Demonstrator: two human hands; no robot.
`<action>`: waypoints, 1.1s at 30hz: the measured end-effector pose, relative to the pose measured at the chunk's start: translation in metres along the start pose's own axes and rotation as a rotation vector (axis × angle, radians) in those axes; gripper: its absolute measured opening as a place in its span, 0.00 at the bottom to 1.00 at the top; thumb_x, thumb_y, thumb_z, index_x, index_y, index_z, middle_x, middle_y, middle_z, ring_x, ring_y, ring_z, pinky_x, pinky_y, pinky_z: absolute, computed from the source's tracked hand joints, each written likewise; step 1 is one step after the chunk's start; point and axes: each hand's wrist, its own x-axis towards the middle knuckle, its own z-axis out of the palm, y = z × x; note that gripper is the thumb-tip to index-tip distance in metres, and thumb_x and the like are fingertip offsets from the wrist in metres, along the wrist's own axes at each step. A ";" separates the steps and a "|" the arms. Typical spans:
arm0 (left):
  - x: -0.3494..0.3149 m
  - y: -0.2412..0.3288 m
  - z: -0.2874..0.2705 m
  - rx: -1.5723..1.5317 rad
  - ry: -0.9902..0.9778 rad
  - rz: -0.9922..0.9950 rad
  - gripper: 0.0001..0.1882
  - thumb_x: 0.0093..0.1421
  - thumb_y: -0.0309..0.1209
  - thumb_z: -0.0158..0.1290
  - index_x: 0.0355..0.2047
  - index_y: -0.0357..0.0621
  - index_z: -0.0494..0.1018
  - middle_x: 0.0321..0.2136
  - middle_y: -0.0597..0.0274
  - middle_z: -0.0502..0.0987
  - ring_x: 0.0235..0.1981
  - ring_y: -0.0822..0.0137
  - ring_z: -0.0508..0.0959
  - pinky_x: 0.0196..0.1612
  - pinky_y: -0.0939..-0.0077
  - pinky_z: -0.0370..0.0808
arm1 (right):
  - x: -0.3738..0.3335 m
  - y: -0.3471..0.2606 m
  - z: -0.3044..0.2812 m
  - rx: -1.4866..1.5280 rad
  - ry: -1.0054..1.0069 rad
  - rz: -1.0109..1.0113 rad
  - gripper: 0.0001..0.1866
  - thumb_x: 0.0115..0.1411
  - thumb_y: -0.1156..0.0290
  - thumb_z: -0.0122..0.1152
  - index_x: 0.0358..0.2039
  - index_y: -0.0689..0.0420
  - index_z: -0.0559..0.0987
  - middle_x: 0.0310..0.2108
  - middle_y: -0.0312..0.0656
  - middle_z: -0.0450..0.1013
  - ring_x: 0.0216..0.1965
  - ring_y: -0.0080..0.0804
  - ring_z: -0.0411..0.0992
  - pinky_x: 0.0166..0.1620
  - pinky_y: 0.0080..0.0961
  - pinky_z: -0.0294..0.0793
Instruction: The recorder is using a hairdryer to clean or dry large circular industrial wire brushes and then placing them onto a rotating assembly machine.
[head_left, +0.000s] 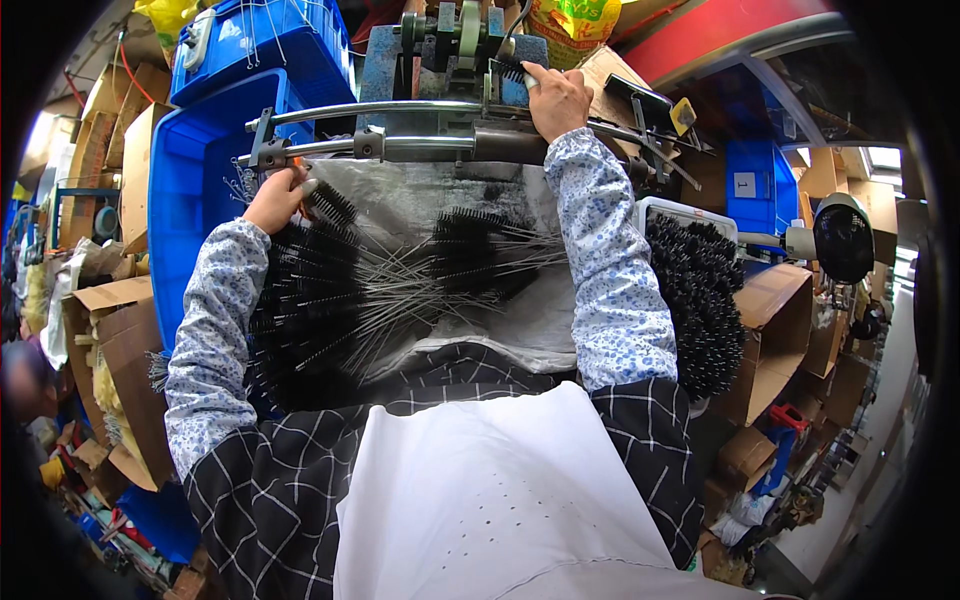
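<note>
My left hand (275,200) is closed at the left end of the machine's rails, its fingers around the pale end of a black-bristled wire brush (332,204). Farther up, my right hand (558,102) reaches to the machine (382,75) and pinches the pale tip of another small black brush (508,72) beside the wheel. Between my forearms, many wire-stemmed brushes (305,285) lie fanned across a grey cloth (400,200) on my lap. Their black heads point left, with a second cluster of heads (465,250) nearer the middle.
Two steel rails (420,107) cross in front of the machine. A blue bin (185,190) holding thin wires stands at the left, another blue crate (265,50) behind it. On the right, a white tub (685,212) is heaped with black brushes, beside an open cardboard box (775,335).
</note>
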 end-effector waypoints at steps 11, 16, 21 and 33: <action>-0.027 0.003 -0.017 -0.290 0.219 0.016 0.07 0.59 0.31 0.42 0.28 0.41 0.64 0.18 0.71 0.65 0.19 0.81 0.63 0.22 0.87 0.59 | -0.004 0.026 0.007 -0.126 0.061 0.059 0.24 0.49 0.59 0.50 0.48 0.50 0.66 0.47 0.38 0.62 0.48 0.37 0.55 0.48 0.45 0.50; -0.037 0.022 -0.034 -0.417 0.480 0.182 0.07 0.60 0.31 0.40 0.30 0.43 0.65 0.19 0.76 0.60 0.21 0.84 0.56 0.22 0.90 0.55 | -0.010 0.031 0.013 0.189 0.099 0.139 0.22 0.48 0.63 0.52 0.45 0.53 0.69 0.42 0.40 0.67 0.45 0.37 0.63 0.47 0.39 0.57; -0.044 0.018 -0.076 -0.087 0.758 0.089 0.08 0.61 0.32 0.37 0.31 0.43 0.65 0.20 0.71 0.62 0.21 0.80 0.61 0.24 0.88 0.60 | -0.010 0.009 0.016 0.166 0.144 0.096 0.19 0.47 0.69 0.53 0.42 0.58 0.71 0.40 0.45 0.69 0.41 0.40 0.68 0.44 0.33 0.65; -0.081 0.043 -0.139 -0.463 1.019 0.224 0.14 0.60 0.37 0.40 0.40 0.42 0.66 0.34 0.66 0.68 0.34 0.76 0.69 0.38 0.85 0.68 | -0.003 -0.051 0.016 0.108 0.048 0.135 0.20 0.48 0.68 0.52 0.43 0.55 0.71 0.40 0.40 0.68 0.42 0.34 0.67 0.42 0.38 0.63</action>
